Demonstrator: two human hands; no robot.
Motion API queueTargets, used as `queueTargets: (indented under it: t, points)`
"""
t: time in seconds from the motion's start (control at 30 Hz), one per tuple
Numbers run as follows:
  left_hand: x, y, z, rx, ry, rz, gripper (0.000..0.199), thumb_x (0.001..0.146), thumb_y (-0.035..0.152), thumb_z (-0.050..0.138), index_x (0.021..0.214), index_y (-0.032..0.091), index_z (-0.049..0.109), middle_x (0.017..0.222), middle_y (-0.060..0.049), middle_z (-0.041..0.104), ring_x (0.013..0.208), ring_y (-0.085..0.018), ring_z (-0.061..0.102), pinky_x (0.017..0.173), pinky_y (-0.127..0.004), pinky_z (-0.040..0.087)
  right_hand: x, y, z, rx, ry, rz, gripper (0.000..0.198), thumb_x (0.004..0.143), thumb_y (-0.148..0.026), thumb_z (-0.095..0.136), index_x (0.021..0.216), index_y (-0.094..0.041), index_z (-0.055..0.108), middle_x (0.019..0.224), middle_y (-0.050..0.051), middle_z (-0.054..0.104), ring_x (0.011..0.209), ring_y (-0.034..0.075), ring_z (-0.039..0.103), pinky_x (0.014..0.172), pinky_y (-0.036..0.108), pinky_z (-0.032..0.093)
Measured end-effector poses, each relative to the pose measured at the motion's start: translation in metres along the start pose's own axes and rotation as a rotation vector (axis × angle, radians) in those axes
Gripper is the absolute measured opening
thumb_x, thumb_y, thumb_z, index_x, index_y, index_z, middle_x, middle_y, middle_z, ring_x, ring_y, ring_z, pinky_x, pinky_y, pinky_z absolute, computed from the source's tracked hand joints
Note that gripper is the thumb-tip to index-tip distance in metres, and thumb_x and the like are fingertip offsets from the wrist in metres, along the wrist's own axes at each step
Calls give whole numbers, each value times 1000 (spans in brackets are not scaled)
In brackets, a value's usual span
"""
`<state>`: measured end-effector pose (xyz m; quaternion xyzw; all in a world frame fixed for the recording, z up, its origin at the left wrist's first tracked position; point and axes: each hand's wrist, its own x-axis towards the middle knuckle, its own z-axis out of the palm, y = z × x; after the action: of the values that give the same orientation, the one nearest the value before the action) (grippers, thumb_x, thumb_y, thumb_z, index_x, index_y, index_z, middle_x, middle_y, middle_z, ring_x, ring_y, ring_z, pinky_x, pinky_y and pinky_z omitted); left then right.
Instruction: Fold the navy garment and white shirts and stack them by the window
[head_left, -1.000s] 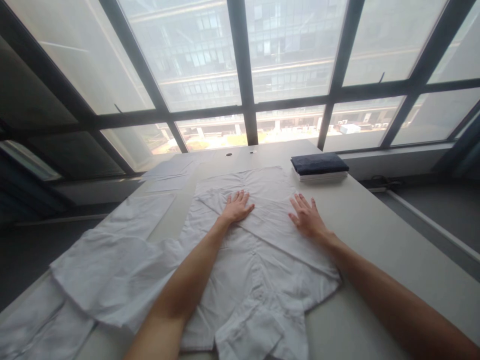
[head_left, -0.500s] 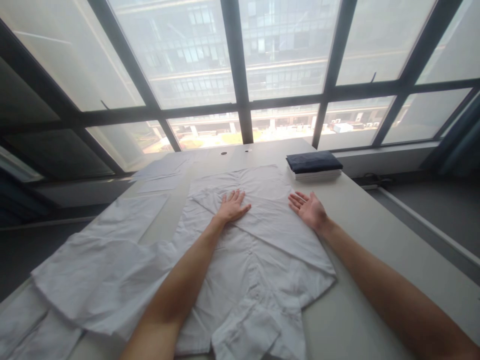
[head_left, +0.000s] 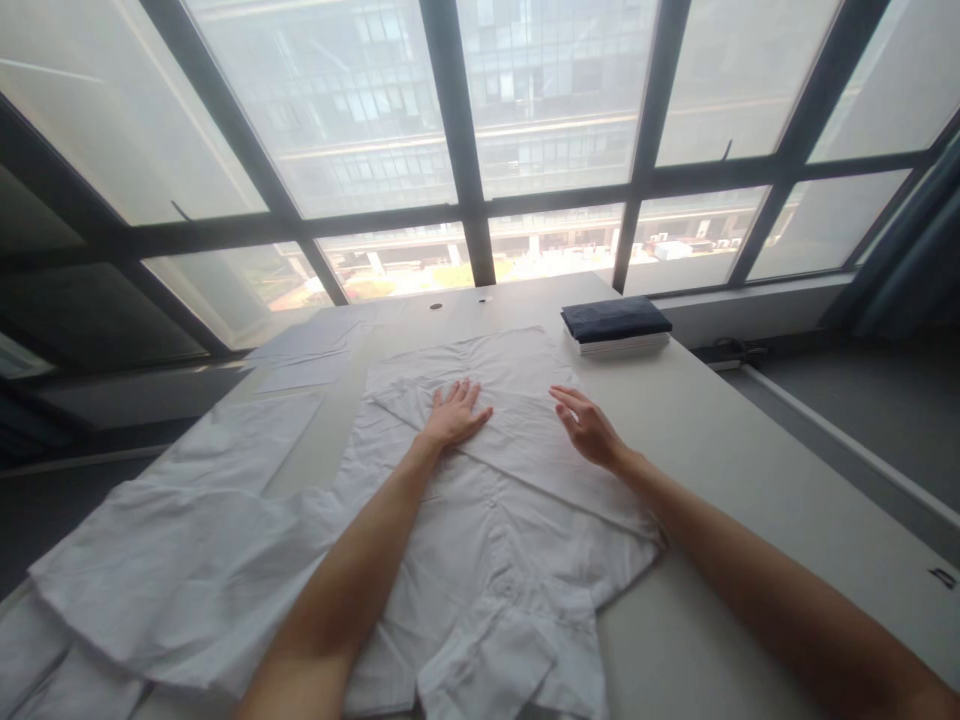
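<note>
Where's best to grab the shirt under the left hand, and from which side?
I'd pinch the shirt by its right corner, coming from the right with the right hand: that corner juts to a point on the table, away from the left hand lying flat farther in.

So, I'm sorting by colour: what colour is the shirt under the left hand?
The shirt is white, seen in the head view.

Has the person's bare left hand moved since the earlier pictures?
No, not noticeably: against the round dark hole in the white table, the left hand stays spread in about the same place on the wrinkled white garment.
</note>
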<state>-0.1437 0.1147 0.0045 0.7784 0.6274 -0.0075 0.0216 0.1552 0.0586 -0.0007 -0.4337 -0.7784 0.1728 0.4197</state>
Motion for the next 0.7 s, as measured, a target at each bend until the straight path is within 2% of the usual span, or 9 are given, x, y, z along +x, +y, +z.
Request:
queueTargets:
  t: [0.13, 0.23, 0.47, 0.63, 0.7]
  points:
    - [0, 0, 0, -4, 4, 3, 79, 99, 66, 26, 163, 19, 21, 170, -11, 13, 157, -30, 9, 123, -61, 4, -10, -9, 11, -334, -331, -8, 56, 104, -41, 35, 151, -12, 47, 161, 17, 38, 152, 30, 28, 124, 53, 21]
    - [-1, 0, -1, -7, 4, 7, 79, 100, 66, 26, 163, 19, 21, 170, -11, 13, 157, -30, 9, 123, -61, 4, -12, -10, 13, -455, -443, 9, 57, 105, -44, 33, 152, -13, 45, 164, 16, 33, 153, 29, 25, 124, 53, 18]
    - [-4, 2, 0, 32, 74, 37, 72, 101, 61, 30, 161, 22, 29, 170, -10, 17, 157, -30, 13, 123, -61, 7, -12, -11, 12, -472, -453, 14, 57, 104, -42, 35, 154, -13, 42, 164, 16, 33, 153, 29, 26, 124, 51, 18]
    - [-3, 2, 0, 7, 20, 77, 65, 103, 57, 29, 160, 26, 31, 169, -7, 22, 156, -27, 18, 124, -55, 12, -12, -8, 13, -452, -451, 7, 57, 104, -42, 36, 153, -14, 44, 164, 16, 34, 153, 30, 27, 124, 52, 19]
    - [-1, -5, -2, 0, 56, 35, 64, 103, 59, 26, 159, 28, 34, 169, -5, 23, 156, -28, 16, 124, -57, 12, -12, -7, 13, -445, -448, 9, 56, 104, -41, 36, 153, -15, 44, 164, 15, 34, 153, 29, 26, 124, 51, 19]
